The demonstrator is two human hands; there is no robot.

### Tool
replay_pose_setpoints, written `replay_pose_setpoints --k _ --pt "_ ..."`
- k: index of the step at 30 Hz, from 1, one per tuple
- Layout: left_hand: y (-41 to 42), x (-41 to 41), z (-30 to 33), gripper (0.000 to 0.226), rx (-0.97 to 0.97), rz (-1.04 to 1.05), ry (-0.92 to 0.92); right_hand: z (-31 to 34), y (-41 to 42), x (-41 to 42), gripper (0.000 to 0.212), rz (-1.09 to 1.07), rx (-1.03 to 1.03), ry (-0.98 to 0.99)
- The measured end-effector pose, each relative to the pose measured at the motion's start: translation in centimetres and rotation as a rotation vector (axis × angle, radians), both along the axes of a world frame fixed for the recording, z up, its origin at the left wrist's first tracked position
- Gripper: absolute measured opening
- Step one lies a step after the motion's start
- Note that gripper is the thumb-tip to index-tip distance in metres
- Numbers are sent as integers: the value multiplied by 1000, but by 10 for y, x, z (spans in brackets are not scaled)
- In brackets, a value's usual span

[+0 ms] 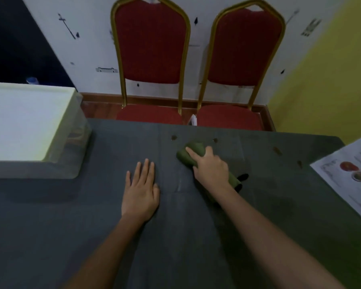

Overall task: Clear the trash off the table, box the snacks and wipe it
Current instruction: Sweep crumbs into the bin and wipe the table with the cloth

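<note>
While the left hand lies flat and open mid-table, the right hand presses down on the green cloth, whose long axis runs diagonally toward the far edge. 4 brown spots lie just beyond it, nearest the right hand.

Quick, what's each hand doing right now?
Left hand: open, flat on the table, holding nothing.
Right hand: pressed down on the green cloth, fingers partly curled over it.
</note>
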State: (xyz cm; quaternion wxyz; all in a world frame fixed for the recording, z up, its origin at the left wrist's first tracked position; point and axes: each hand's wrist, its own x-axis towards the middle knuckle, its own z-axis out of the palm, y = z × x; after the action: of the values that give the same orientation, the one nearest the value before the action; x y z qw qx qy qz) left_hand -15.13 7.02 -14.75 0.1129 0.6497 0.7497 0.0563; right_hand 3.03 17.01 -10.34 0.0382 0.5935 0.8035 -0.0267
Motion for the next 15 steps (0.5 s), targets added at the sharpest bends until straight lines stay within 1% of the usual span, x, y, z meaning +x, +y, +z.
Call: replay_pose_setpoints --k 2,4,6,8,12,15 --pt "1 -1 0 67 9 18 2 -2 -9 -5 60 35 -25 11" --pt "7 -7 0 62 31 34 4 -5 -33 3 64 144 -59 17" --pt "17 -13 0 59 50 41 -11 -7 -58 14 71 232 -27 44" --pt "27 -15 -2 60 56 57 -22 -9 -63 16 73 240 7 23" --pt "35 -13 -5 64 43 83 -2 1 -2 -28 59 125 -44 45" --pt "32 -15 -8 64 38 78 10 -1 41 -68 56 73 -8 75"
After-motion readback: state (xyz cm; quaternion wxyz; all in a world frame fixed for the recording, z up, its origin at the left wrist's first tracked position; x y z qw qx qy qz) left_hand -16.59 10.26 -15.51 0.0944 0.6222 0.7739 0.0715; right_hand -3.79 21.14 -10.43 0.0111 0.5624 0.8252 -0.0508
